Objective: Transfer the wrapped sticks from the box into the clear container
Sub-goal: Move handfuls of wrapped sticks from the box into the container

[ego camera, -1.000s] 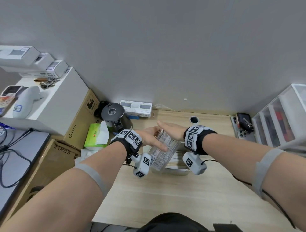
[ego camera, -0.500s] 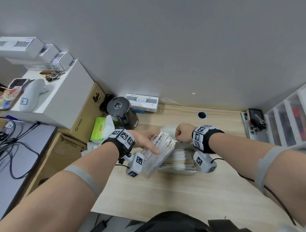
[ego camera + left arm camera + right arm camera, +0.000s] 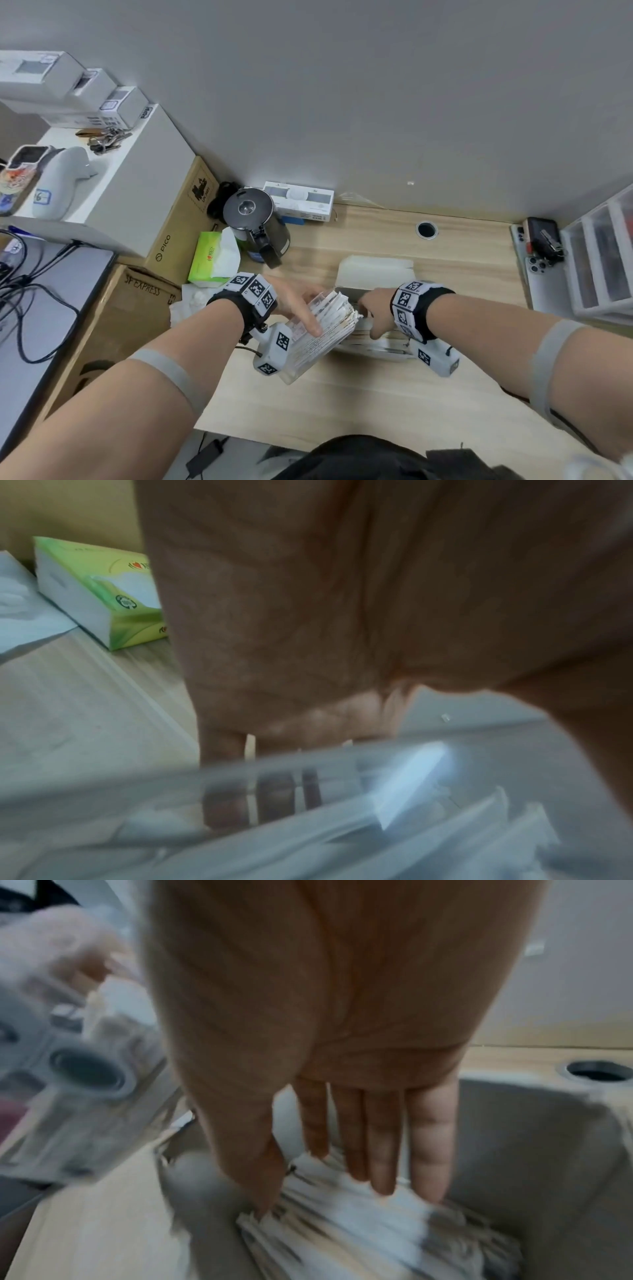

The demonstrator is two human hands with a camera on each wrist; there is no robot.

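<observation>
My left hand [image 3: 298, 308] grips the clear container [image 3: 315, 346], tilted with its mouth up and to the right, just above the desk. A bundle of wrapped sticks [image 3: 337, 310] pokes out of its mouth. In the left wrist view my palm [image 3: 308, 615] wraps the blurred container [image 3: 308, 804]. To its right lies the open box [image 3: 373, 270]. My right hand [image 3: 371, 320] reaches down inside that box [image 3: 531, 1150], fingers straight. Its thumb and fingertips [image 3: 383, 1185] touch the pile of wrapped sticks [image 3: 342, 1231] there.
A black kettle [image 3: 253, 222] and a green tissue pack [image 3: 212, 258] stand behind my left hand. A white carton [image 3: 298, 202] lies against the wall. At the right edge are phones [image 3: 541, 246] and a clear drawer unit [image 3: 603, 260]. A cable hole [image 3: 426, 229] sits behind the box.
My right hand left the container's mouth, closed briefly beside it, then went down into the box with fingers straightened. The left hand tipped the container further over.
</observation>
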